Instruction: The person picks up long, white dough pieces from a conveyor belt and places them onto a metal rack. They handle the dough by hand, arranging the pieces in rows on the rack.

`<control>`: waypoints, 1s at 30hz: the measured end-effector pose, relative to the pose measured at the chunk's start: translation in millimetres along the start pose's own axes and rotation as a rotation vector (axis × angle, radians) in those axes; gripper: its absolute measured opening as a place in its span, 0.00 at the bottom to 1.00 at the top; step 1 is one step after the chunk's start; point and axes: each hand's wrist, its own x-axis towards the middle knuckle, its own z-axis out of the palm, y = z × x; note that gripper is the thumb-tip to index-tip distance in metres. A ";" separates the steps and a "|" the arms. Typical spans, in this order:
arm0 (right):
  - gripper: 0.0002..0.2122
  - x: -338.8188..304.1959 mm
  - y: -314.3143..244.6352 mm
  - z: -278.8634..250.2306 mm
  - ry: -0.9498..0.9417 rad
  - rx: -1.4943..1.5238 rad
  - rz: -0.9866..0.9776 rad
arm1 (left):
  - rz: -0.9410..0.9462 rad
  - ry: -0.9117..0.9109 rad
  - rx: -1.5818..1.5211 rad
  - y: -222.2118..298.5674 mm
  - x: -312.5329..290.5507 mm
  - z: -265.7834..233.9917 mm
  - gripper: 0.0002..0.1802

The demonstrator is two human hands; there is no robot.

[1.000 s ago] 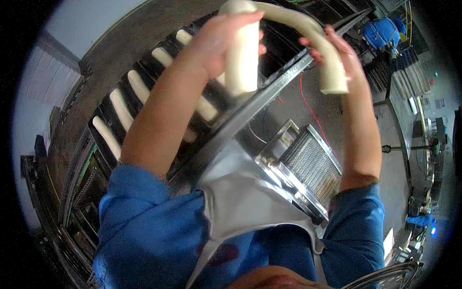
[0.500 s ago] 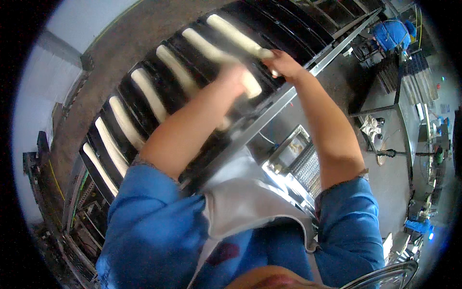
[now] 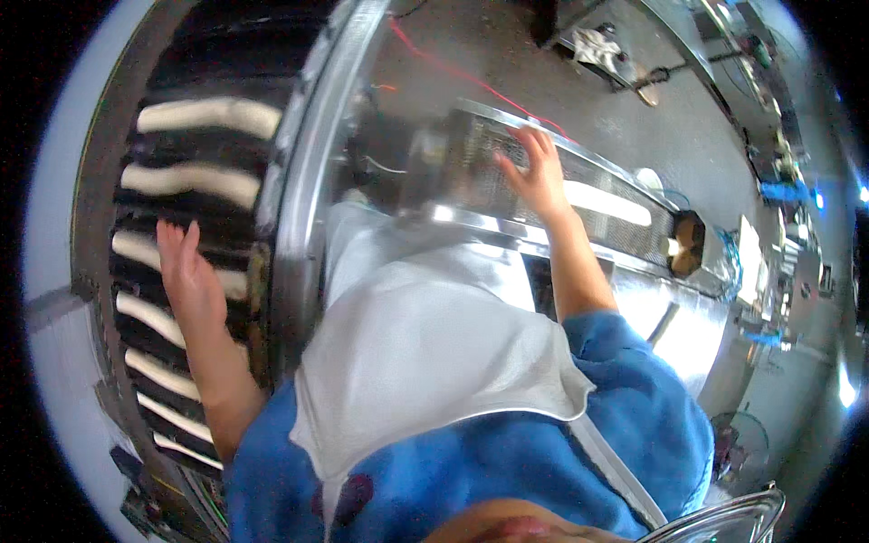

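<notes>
Here, left hand (image 3: 192, 277) and right hand (image 3: 540, 179) spread loosely, a dough roll (image 3: 608, 204) lengthwise along the mesh conveyor (image 3: 605, 232).

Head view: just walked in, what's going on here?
The person's left hand, open, is over pale dough strips lying side by side in a black grooved tray; contact is unclear. The right hand, also open, is over a mesh conveyor, near another dough strip lying there. Neither hand appears to grip anything.
</notes>
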 end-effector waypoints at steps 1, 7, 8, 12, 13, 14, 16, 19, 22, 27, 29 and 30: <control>0.26 -33.9 25.5 -6.1 0.018 -0.124 0.086 | 0.031 0.019 0.049 -12.4 -1.3 -0.5 0.45; 0.37 -67.3 46.4 -11.3 -0.144 -0.251 0.019 | -0.138 0.243 -0.045 -41.5 -3.4 8.4 0.49; 0.36 -59.4 39.9 -5.4 -0.108 -0.258 -0.094 | -0.118 0.255 -0.061 -48.8 -6.9 6.6 0.49; 0.35 -23.7 -16.9 18.1 -0.130 -0.218 -0.286 | -0.015 0.157 -0.184 -48.6 -19.5 5.7 0.51; 0.34 -16.6 -29.6 27.1 -0.049 -0.202 -0.373 | 0.015 0.114 -0.240 -56.7 -17.4 4.2 0.52; 0.33 -8.6 -40.0 35.1 -0.103 -0.187 -0.355 | 0.005 0.154 -0.179 -64.4 -16.3 4.7 0.53; 0.28 5.3 -38.2 53.0 -0.173 -0.166 -0.370 | -0.062 0.189 -0.148 -58.2 -22.7 8.2 0.56; 0.22 39.2 -29.5 40.6 -0.119 0.087 -0.082 | -0.047 0.221 -0.168 -32.4 -13.2 14.4 0.57; 0.12 83.0 -18.8 -15.2 0.138 0.599 0.159 | 0.069 0.297 -0.235 -44.9 0.4 -0.5 0.55; 0.11 163.0 -92.5 -140.1 0.297 1.170 -0.206 | -0.022 0.427 -0.287 -94.2 38.6 20.8 0.50; 0.11 198.5 -117.2 -179.7 0.161 1.285 -0.358 | 0.019 0.431 -0.219 -102.4 48.4 15.4 0.48; 0.11 212.9 -132.2 -177.3 0.190 1.288 -0.385 | 0.022 0.466 -0.141 -104.9 51.3 8.8 0.48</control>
